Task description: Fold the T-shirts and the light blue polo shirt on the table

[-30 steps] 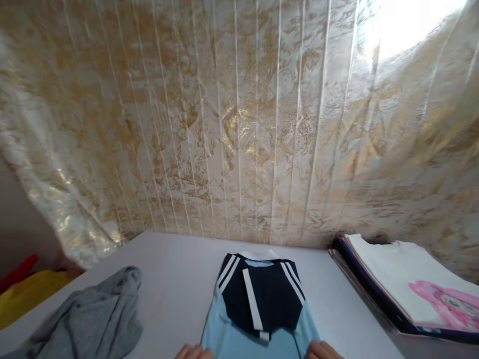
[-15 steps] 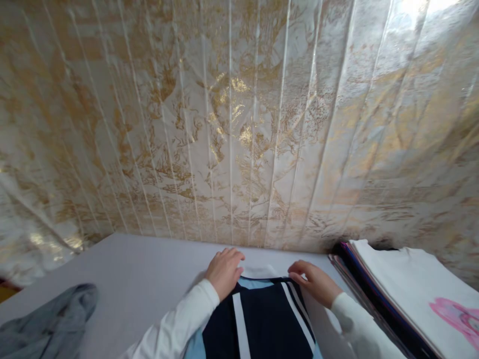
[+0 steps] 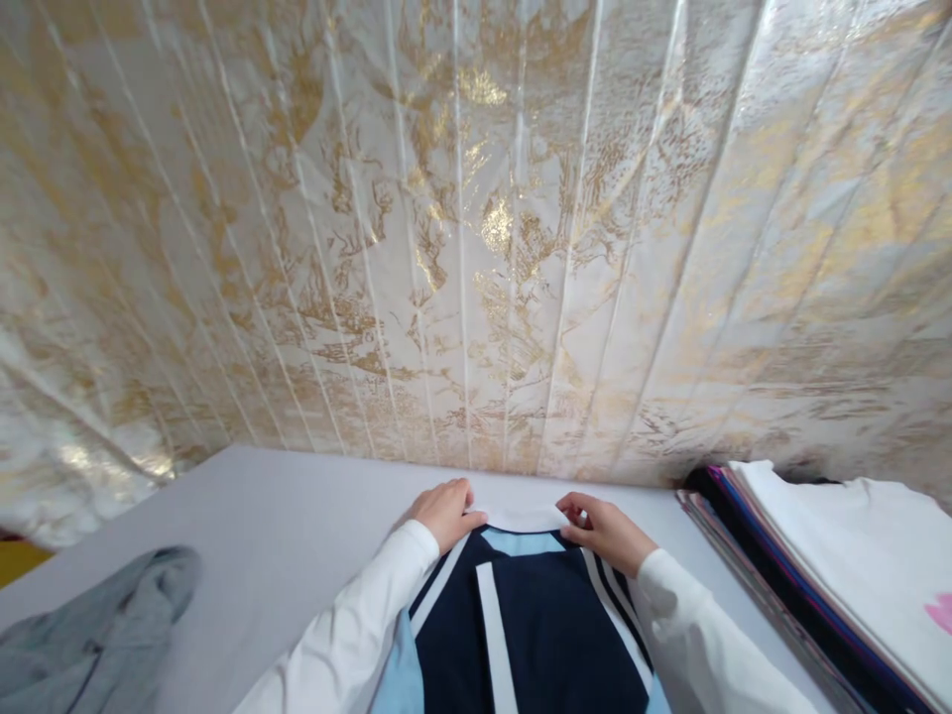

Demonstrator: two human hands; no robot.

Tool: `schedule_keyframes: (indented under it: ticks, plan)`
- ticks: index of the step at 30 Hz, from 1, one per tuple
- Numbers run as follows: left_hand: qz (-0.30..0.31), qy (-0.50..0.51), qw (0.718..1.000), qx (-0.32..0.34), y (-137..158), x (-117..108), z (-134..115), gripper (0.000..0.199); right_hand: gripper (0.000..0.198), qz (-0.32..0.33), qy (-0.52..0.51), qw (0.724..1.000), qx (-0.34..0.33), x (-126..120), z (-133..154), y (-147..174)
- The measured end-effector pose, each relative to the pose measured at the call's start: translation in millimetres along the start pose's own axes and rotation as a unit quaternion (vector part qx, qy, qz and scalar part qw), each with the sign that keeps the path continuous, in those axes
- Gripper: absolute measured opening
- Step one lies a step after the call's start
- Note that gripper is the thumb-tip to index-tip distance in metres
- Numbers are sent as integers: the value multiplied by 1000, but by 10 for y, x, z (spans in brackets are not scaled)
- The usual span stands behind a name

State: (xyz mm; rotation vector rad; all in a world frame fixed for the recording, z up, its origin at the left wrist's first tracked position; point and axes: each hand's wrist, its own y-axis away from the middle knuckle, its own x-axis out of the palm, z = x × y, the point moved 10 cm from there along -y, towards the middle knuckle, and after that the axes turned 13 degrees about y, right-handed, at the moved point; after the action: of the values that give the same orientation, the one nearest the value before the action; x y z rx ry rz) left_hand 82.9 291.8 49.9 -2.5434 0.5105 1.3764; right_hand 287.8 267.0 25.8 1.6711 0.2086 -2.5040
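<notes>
The shirt (image 3: 521, 620) lies flat on the worktop (image 3: 297, 516) straight in front of the person, navy and pale blue with white stripes, its white collar (image 3: 521, 518) at the far end, close to the curtain (image 3: 476, 228); the left hand (image 3: 444, 513) pinches the collar's left corner, and the right hand (image 3: 606, 532) pinches the right corner, fingers curled onto the cloth; both sleeves are white.

The shirt looks light, soft and limp; it will sag and crease wherever it is not held, and it should slide easily over the smooth worktop; nothing about it is fragile. The collar corners, where the hands sit, seem the firmest places to grip, since the doubled band holds its shape better than the body cloth; a hold at one point only would likely let the rest droop.

To the right, near the right hand but not touching it, stands a stack (image 3: 825, 565) of folded clothes, a white tee on top; at the left, well apart, a grey garment (image 3: 104, 635) lies crumpled; the gold-patterned curtain hangs just behind the collar and leaves little room beyond it.
</notes>
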Motion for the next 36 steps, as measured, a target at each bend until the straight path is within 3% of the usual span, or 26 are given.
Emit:
schedule_keyframes:
  ticks: [7, 15, 27, 32, 36]
  plan:
    - [-3, 24, 999, -43, -6, 31, 99, 13, 35, -10, -20, 1000, -3, -24, 56, 6]
    - [6, 109, 994, -19, -123, 110, 288, 20, 26, -38, -30, 999, 15, 5, -36, -16]
    - [-28, 53, 998, -31, -118, 58, 320, 21, 17, -6, -40, 999, -7, 28, -112, -46]
    - [-56, -21, 997, -39, -16, -77, 165, 12, 20, -19, -49, 999, 13, 18, -203, -57]
    - [-71, -50, 996, 22, -88, -24, -250, 28, 13, -27, -55, 998, 23, 10, -226, -62]
